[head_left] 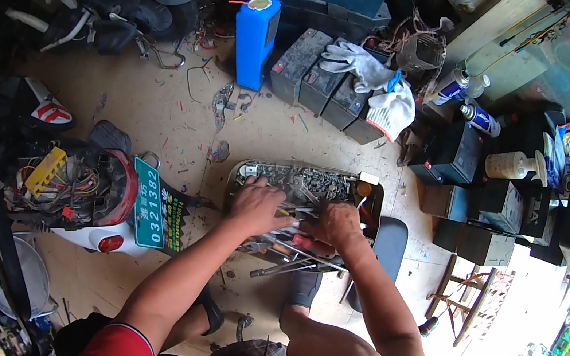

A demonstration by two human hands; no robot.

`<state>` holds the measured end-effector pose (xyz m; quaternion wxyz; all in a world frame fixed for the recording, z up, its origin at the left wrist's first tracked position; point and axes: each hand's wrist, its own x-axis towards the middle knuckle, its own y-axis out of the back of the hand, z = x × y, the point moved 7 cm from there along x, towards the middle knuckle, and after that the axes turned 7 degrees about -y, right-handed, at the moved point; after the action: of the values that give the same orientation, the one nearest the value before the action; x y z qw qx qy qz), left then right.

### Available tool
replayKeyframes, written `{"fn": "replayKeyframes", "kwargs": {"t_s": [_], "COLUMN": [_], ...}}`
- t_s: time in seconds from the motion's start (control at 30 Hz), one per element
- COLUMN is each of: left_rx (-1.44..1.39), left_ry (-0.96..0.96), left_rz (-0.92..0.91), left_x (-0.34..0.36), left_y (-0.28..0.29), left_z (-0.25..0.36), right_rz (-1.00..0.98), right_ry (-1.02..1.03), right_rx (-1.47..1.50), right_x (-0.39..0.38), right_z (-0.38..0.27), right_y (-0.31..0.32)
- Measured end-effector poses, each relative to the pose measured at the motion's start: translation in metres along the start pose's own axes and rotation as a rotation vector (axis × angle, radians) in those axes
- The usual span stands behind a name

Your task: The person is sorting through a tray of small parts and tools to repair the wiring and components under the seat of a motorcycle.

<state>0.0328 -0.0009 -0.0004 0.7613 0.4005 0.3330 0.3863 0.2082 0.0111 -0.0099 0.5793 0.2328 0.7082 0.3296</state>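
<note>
A dark tray point(234, 175) of loose screws point(328, 182) and hand tools lies in front of my knees. My left hand point(258, 208) rests over its left part, fingers apart, with the thumb reaching toward the middle. Over the right part is my right hand point(337, 225), its fingers curled down among the tools; whatever they hold is hidden. Just below that hand shows a red tool handle point(312, 245). Long metal tools point(279, 268) stick out over the tray's near edge. A round amber-coloured item point(363, 189) sits in the far right corner.
On the left stands a scooter's opened rear point(124, 191) with exposed wiring. A blue battery pack point(252, 44) and dark batteries point(301, 62) stand beyond the tray, with white gloves point(360, 68) on top. Spray cans point(481, 120) and more batteries are at right; a dark seat-like pad point(389, 256) adjoins the tray.
</note>
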Motion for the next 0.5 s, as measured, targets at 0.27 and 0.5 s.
{"fn": "replayKeyframes", "kwargs": {"t_s": [0.27, 0.5], "left_rx": [-0.076, 0.006], "left_ry": [0.008, 0.045], "left_rz": [0.067, 0.134], "left_x": [-0.028, -0.041], "left_y": [0.014, 0.018], "left_z": [0.038, 0.055], "right_rz": [0.318, 0.367], "right_ry": [0.132, 0.141], "right_rx": [0.029, 0.052], "right_x": [-0.051, -0.067], "right_z": [0.001, -0.009], "right_y": [0.000, -0.008]}}
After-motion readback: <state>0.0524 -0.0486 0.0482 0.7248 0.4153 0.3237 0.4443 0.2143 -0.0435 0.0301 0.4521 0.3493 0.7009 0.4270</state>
